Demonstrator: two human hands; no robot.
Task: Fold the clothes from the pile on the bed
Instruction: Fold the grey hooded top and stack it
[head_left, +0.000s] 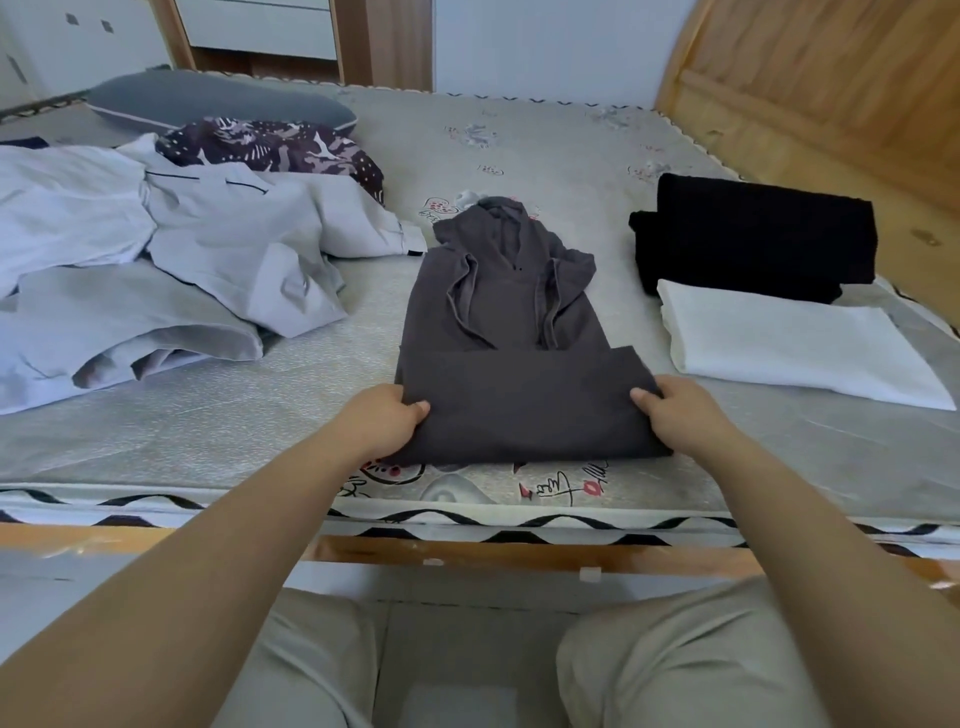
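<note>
Bed (545, 150): bare patterned mattress. Pile (156, 260): pale unfolded garments, left. Grey hoodie (514, 332): centre, hem turned up. Black (753, 234) and white folded items (789, 348): right. Left hand (387, 421), right hand (675, 415): each grasping the hoodie's folded edge.

Only blurred handwriting-style script shows on the mattress cover (545, 488) near edge, none of it legible.

A bedroom in a home; a wooden-framed bed (519, 553) with a bare, printed mattress (545, 150) fills the view; a grey pillow (218, 98) lies at its far left corner; a wooden headboard (831, 78) rises along the right edge; white drawers (254, 26) stand beyond the far edge; loose and folded clothes lie about.
</note>
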